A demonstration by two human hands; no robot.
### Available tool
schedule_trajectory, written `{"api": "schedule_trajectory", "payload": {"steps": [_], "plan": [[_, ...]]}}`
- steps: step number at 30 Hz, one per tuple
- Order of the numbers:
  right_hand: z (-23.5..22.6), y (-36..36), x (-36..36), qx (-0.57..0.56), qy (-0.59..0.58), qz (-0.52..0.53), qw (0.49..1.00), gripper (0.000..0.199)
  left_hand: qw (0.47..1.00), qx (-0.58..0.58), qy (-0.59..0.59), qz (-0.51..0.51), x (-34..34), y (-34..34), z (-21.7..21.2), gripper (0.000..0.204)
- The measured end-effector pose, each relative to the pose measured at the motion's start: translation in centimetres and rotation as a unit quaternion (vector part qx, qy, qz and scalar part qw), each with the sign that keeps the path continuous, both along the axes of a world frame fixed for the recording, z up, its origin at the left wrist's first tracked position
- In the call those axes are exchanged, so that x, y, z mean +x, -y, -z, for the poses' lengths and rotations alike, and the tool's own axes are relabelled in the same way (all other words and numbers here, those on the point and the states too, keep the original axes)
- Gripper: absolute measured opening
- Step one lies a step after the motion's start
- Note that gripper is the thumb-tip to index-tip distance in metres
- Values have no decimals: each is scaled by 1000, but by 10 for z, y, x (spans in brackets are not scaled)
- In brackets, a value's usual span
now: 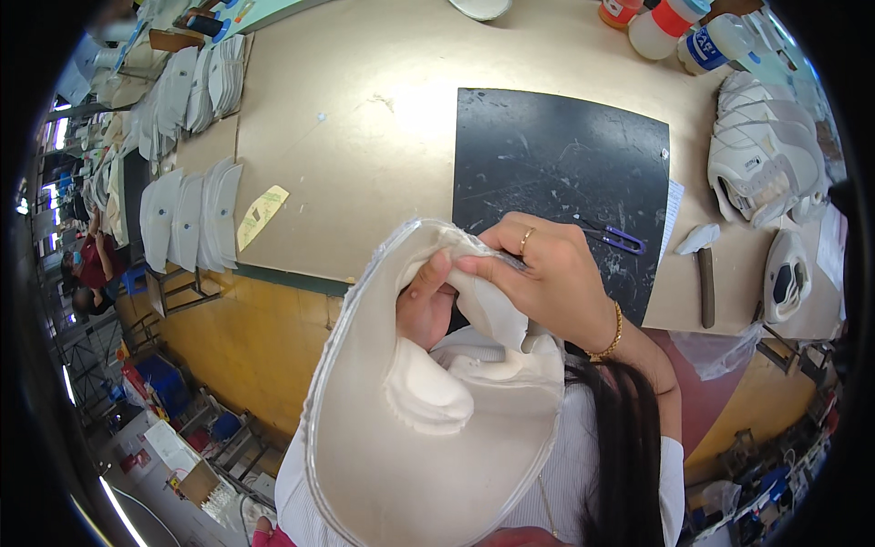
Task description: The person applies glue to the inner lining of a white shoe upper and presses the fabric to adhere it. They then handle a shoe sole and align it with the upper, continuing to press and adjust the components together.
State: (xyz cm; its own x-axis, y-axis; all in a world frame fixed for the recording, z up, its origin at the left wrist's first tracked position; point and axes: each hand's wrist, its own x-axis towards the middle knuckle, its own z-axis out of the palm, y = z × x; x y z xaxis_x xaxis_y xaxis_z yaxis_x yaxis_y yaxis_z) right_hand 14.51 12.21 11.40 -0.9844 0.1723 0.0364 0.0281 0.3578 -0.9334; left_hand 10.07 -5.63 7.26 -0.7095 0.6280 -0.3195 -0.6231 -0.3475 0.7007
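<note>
A cream shoe upper hangs close in front of me, its inner side facing up and its outer rim curving round. My left hand shows through the opening in it, the thumb pressed against the lining near the top edge; its other fingers are mostly hidden behind the material. My right hand, with a ring and a bracelet, pinches the same top edge between thumb and fingers. The two thumbs are close together there. A padded cream flap curls inward below my left hand.
A black mat lies on the table, with purple-handled thread snips on it. To its right are a brown-handled tool and stacked shoe uppers. Bottles stand behind. Stacks of pale pieces and a yellow slip lie left.
</note>
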Motion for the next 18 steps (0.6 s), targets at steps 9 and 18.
{"api": "schedule_trajectory", "payload": {"steps": [9, 18], "plan": [[5, -5, -3, -6, -62, 29, 998, 18, 997, -73, -20, -5, 0, 0, 17, 41], [1, -18, -16, 7, -64, -6, 998, 18, 977, -173, -42, 119, 2, -2, 1, 50]]}}
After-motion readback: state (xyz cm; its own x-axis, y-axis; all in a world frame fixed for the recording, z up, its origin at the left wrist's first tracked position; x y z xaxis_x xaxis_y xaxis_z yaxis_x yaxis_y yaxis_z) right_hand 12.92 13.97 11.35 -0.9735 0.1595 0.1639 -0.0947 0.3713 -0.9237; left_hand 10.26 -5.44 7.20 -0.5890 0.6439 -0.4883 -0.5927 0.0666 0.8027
